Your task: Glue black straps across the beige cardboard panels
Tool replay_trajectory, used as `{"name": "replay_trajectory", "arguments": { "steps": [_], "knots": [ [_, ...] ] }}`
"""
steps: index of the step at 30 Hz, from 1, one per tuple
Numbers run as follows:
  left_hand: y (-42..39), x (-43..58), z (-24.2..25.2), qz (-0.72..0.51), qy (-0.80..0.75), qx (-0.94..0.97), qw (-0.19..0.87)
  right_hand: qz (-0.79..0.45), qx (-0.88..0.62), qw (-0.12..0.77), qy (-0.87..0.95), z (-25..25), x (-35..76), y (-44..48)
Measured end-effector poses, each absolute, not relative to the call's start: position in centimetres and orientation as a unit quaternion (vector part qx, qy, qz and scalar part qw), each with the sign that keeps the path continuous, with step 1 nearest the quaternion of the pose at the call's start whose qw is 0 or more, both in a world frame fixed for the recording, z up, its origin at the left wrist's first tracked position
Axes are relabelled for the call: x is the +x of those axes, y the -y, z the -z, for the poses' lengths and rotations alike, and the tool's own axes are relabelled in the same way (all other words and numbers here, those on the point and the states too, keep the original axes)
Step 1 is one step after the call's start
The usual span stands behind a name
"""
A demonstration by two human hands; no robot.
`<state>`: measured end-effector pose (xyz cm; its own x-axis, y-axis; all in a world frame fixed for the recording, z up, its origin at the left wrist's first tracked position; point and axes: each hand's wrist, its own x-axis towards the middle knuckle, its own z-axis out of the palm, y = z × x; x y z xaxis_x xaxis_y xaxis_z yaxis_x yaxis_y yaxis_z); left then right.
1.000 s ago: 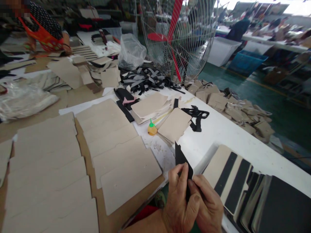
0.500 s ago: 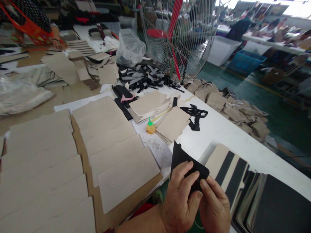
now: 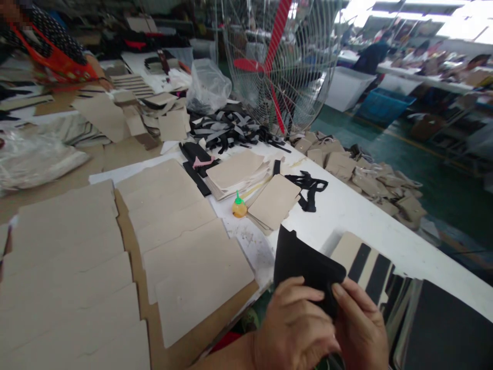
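Observation:
A black flexible panel (image 3: pixel 304 259), slightly bent, is held up above the table's near edge. My right hand (image 3: pixel 364 321) pinches its right edge between thumb and fingers. My left hand (image 3: pixel 298 324) is curled against the panel's lower part, fingers bent and a little blurred; the panel's lower end is hidden behind it. To the right stands a stack of black panels (image 3: pixel 450 318) with pale edges. Just behind that lies a beige panel with black stripes (image 3: pixel 362 262).
Overlapping beige panels (image 3: pixel 204 277) cover the left side. A small yellow bottle with green nozzle (image 3: pixel 239 207) stands beside beige sheets (image 3: pixel 275 200). Black strips (image 3: pixel 311 190) lie behind. A large fan (image 3: pixel 265 67) stands at the back; a co-worker's orange apron (image 3: pixel 57 67) shows far left.
The black panel and both hands have shifted slightly right. My left fingers have slid down the panel and curled more, uncovering more of its surface. My right hand keeps its pinch.

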<state>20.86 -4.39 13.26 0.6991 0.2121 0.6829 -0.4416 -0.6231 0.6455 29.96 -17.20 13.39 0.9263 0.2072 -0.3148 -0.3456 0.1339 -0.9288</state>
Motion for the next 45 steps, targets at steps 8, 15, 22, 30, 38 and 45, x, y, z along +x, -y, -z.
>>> {"name": "replay_trajectory", "arguments": {
  "steps": [8,15,22,30,38,45],
  "knots": [
    [-2.8,24.2,-19.7,-0.329,-0.024,0.827,0.456,-0.319,-0.580,0.745,0.079,-20.1,34.9,16.6],
    [-4.0,24.9,-23.5,-0.286,0.038,0.861,0.419,-0.324,-0.611,0.692,0.207,-22.7,37.1,14.5],
    [-4.7,24.3,-24.2,-0.292,-0.045,0.849,0.438,0.087,-0.773,0.430,0.458,-25.6,36.7,12.3],
    [-4.6,24.2,-25.4,-0.290,-0.038,0.833,0.469,0.195,-0.728,0.470,0.459,-26.4,34.4,9.4],
    [-4.3,23.6,-26.1,-0.319,-0.050,0.832,0.452,0.214,-0.695,0.489,0.482,-27.2,33.8,8.7],
    [-3.6,23.7,-27.0,-0.300,-0.063,0.833,0.460,0.210,-0.717,0.524,0.409,-27.0,34.4,7.6]
  ]
}}
